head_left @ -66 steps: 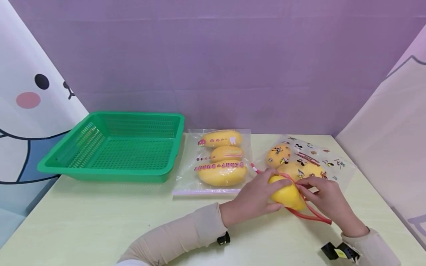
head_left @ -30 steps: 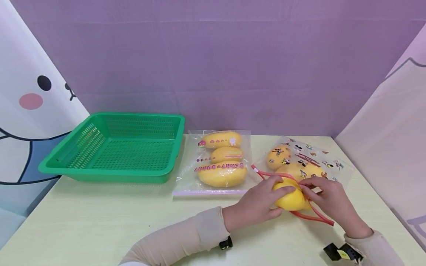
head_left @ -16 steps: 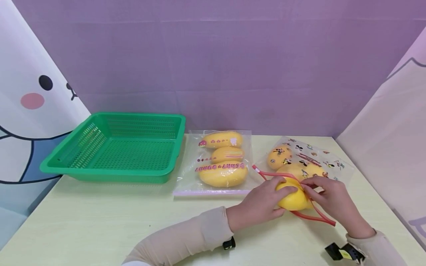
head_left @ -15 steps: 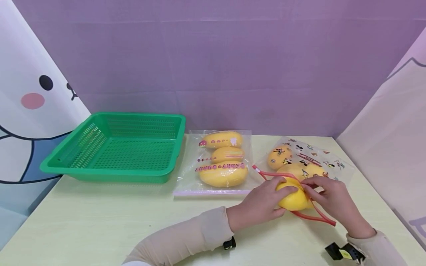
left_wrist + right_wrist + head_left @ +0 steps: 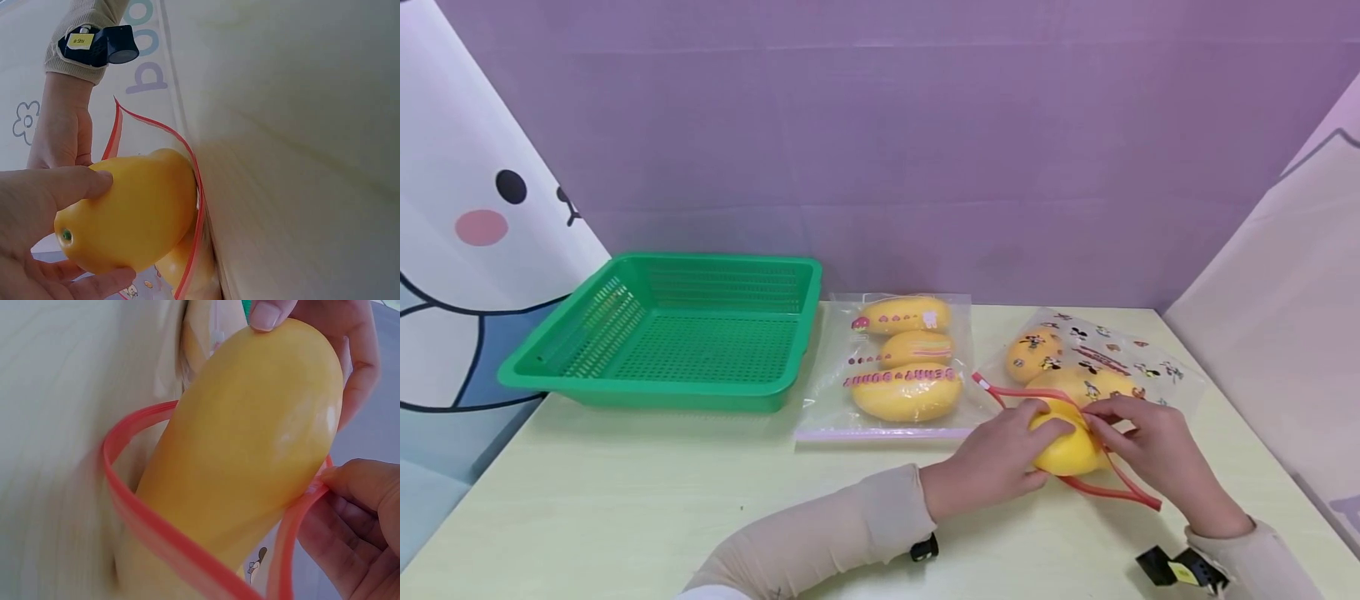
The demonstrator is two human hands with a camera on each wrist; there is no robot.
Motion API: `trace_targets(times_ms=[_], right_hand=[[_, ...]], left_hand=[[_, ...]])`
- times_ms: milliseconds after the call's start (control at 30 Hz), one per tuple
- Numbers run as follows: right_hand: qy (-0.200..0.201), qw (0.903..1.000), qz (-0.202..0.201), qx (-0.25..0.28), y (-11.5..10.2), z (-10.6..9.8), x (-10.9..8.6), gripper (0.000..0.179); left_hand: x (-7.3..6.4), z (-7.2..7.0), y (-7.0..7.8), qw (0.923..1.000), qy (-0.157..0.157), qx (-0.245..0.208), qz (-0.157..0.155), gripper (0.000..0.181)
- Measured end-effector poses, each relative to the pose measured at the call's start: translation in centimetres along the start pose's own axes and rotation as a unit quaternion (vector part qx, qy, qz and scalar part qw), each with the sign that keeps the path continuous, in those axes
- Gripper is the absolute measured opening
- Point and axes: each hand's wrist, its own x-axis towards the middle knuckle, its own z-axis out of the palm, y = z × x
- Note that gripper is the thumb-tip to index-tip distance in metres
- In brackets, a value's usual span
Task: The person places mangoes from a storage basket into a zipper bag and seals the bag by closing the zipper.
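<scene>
My left hand (image 5: 1000, 458) grips a yellow mango (image 5: 1066, 446) by its near end; in the left wrist view the thumb lies on top and fingers curl below. The mango (image 5: 250, 431) sits partly inside the mouth of a clear zip bag (image 5: 1172, 379) printed with cartoon figures. Thumb and fingers of my right hand (image 5: 1153, 442) pinch the bag's red zip edge (image 5: 169, 534), which loops open around the fruit. Deeper in that bag lie an orange-yellow round mango (image 5: 1030, 354) and a longer one (image 5: 1097, 385), seen through the plastic.
Left of my hands a clear bag with a lilac zip (image 5: 880, 434) lies flat with three mangoes (image 5: 906, 393) inside. A green plastic basket (image 5: 662, 387) stands at the back left of the pale table (image 5: 625, 500). A purple cloth (image 5: 880, 150) hangs behind.
Over the past two seconds my left hand and the mango have shifted slightly right, into the bag mouth. My right hand keeps its pinch on the red edge. The view has turned slightly.
</scene>
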Motion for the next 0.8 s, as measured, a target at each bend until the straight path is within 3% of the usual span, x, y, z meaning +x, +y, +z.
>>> trace_targets(times_ms=[800], right_hand=[[0.005, 0.9995, -0.012, -0.03, 0.0, -0.3, 0.2, 0.031]], left_hand=[[1.3, 0.6, 0.3, 0.9992, -0.036, 0.01, -0.009, 0.056]])
